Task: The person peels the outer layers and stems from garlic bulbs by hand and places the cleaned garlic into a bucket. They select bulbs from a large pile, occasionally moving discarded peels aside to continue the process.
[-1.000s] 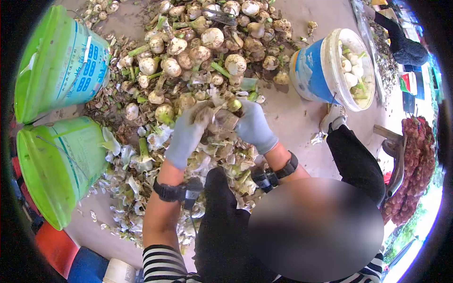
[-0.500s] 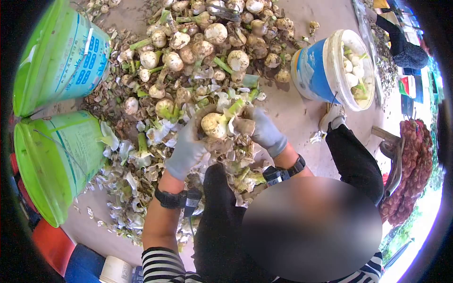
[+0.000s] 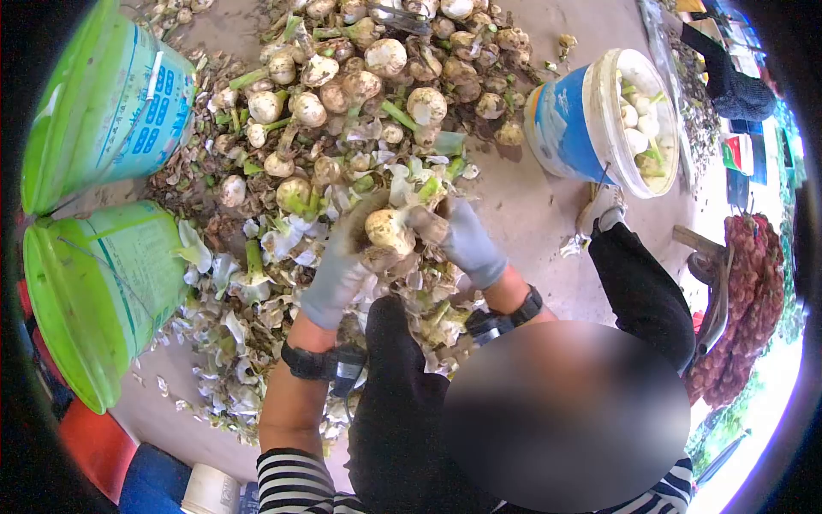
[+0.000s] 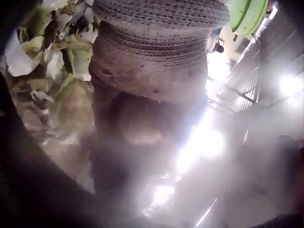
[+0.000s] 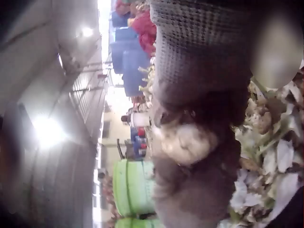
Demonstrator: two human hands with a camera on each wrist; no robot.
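Note:
Both hands wear grey gloves with dirt-browned fingers and meet in front of the person's knees. The left hand [image 3: 336, 265] grips a pale, round garlic bulb [image 3: 390, 231] from its left side. At the bulb's right, the right hand [image 3: 473, 244] has thumb and fingers curled in, pinching it by the stem end. Close up in the right wrist view, the bulb [image 5: 187, 142] shows between dark gloved fingers. The left wrist view is hazy, with the ribbed glove [image 4: 152, 57] covering most of the bulb.
Unpeeled garlic bulbs [image 3: 385, 58] lie heaped ahead, with loose skins [image 3: 244, 330] strewn below. Two green buckets [image 3: 103, 295] stand left. A white-and-blue bucket [image 3: 565, 124] at right contains white bulbs [image 3: 635, 140]. A red net sack [image 3: 741, 308] sits far right.
A second ago the hands were close together, mostly hiding the bulb. They parted, showing bulb and green stem; the right hand has since shifted slightly left, back against the bulb.

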